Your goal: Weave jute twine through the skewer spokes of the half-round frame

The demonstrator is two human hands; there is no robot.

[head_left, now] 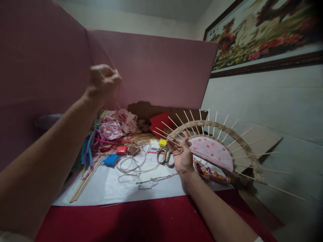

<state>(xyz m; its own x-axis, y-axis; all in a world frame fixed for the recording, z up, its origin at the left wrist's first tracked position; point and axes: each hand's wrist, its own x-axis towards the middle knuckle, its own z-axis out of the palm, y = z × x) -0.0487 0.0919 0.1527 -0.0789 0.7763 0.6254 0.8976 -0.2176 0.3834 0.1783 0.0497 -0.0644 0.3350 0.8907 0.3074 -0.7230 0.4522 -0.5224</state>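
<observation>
My left hand [104, 80] is raised high on the left, in front of the pink panel, its fingers pinched together. A thin, blurred strand that looks like twine trails from the fingertips. My right hand [183, 158] grips a half-round woven fan frame at its left end, thumb on the near side. The frame has a pink dotted fabric half-disc [212, 153], thin wooden sticks [228, 116] spreading outward, and a woven twine band [224, 127] around them. Below the hands, a loose coil of twine [131, 166] lies on the white sheet, with scissors [165, 156] close to my right hand.
Blue [111, 159], red [121, 150] and yellow [163, 143] packets lie on the white sheet [101, 188]. Behind are pipe cleaners [88, 151], pink crumpled fabric [111, 124] and red card [160, 124]. Wooden sticks [84, 181] lie at left. Pink panels [151, 67] stand behind.
</observation>
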